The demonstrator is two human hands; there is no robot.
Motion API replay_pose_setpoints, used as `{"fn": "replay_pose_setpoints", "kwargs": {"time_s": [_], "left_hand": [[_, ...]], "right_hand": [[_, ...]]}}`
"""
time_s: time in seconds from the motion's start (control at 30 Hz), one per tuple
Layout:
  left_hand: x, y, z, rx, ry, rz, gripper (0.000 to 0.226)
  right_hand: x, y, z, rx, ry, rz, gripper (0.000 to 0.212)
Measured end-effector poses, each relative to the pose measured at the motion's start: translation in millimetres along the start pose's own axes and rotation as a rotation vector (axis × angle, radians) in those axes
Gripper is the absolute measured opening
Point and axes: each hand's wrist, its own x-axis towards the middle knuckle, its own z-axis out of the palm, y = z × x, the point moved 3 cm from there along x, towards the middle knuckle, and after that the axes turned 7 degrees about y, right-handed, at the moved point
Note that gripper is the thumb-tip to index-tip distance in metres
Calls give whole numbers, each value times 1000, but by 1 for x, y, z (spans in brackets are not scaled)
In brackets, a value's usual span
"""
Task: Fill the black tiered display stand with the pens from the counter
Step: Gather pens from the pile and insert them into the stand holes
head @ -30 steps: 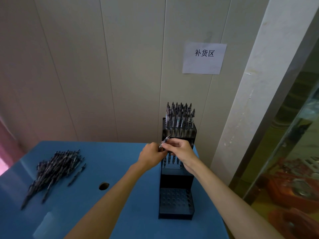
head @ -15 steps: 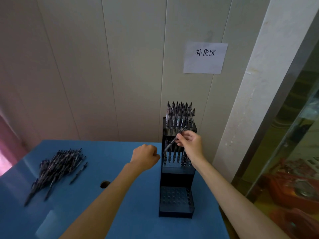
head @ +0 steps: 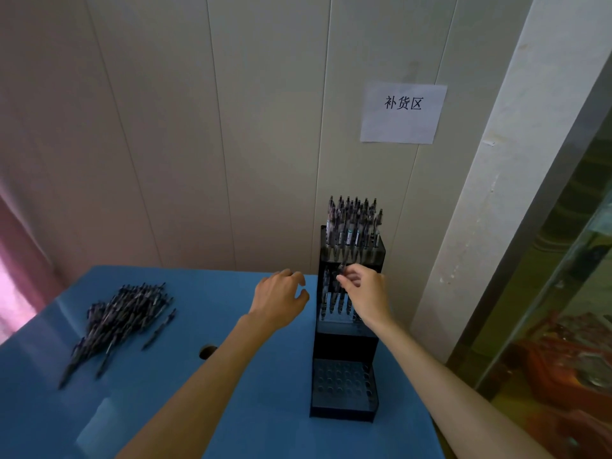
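Nearest: bottom tier [head: 342,382] of black tiered display stand [head: 346,339], rows of empty holes, nothing seated there yet. Left of it, blue counter [head: 185,409] with small round hole [head: 207,351] in top. Loose heap of pens [head: 116,321] well apart at counter's far-left, lying flat and roughly parallel, probably dumped there as bulk supply. Mid-distance: left hand [head: 280,301] hovering just beside stand, fingers loosely curled with thumb apart, holding nothing visible; likely parked close to feed the next pen. Right hand [head: 364,294] at middle tier [head: 344,309], thumb and forefinger pinching single pen [head: 341,271] near its upper end, pen close to upright, tip aimed down among pens already seated; high grip presumably leaves barrel free to drop into a hole. Exact hole hidden by hand. Farther: top tier [head: 352,240] packed with upright pens. Filling judged to run top down, middle tier partly done. Behind: panelled wall with paper sign [head: 402,112].
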Motion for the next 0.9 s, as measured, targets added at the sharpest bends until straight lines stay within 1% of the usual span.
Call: {"fn": "replay_pose_setpoints", "kwargs": {"time_s": [0.3, 0.67, 0.9], "left_hand": [[-2, 4, -4, -30, 2, 5, 29], [-7, 8, -7, -26, -26, -31, 27], [-5, 11, -8, -22, -40, -49, 26]], "right_hand": [[6, -1, 3, -29, -7, 0, 13], [9, -10, 3, -72, -59, -11, 9], [-5, 10, 13, -138, -195, 40, 17]]}}
